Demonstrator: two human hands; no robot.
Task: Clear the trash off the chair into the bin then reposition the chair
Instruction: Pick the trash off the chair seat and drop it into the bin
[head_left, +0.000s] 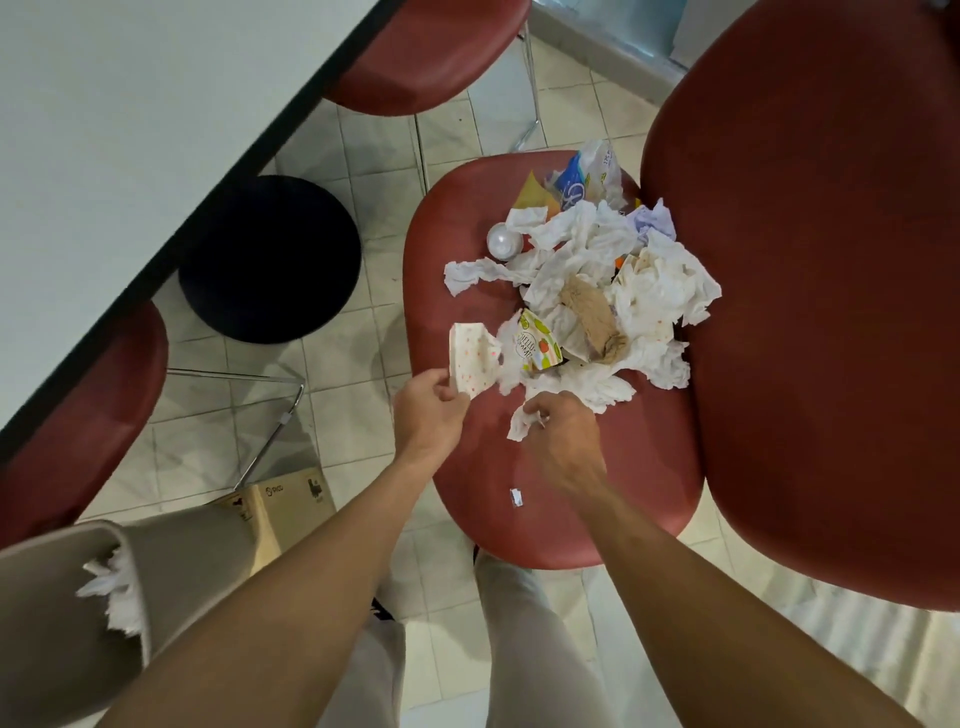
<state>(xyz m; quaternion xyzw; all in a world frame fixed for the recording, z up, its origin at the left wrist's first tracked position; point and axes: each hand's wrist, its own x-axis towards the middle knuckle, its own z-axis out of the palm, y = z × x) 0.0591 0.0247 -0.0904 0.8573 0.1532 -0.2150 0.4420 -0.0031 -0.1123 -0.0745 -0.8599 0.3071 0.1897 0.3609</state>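
From my feed I see the left hand (428, 413) pinching the near edge of a dotted paper wrapper (472, 364), thumb and fingers closed on it at the seat's left side; that grip is clamped tight on the stiff, folded sheet with its small orange and green spots. The right hand (563, 436) has its fingers curled down onto a crumpled white tissue (519, 428), a thin, soft scrap that sticks out to the left of the knuckles, so this grip is closed on the tissue too. Both sit on the smooth, glossy red seat of the chair (519, 514), whose rounded backrest rises large on the right. Just beyond the hands lies the heap of trash (613, 291): wrinkled white napkins, a brown crumpled paper lump, a printed carton with fruit drawings, a yellow paper piece, a clear plastic bag with blue print and a small shiny round lid. A tiny white scrap (517, 497) lies alone on the seat near the right forearm. The beige bin (67, 623) stands at lower left by my left arm, its wall matte, with white tissue showing at its mouth. A white bench (130, 130) with a dark edge crosses the upper left, and a black round stool (270, 260) stands on the pale tiled floor beside it.
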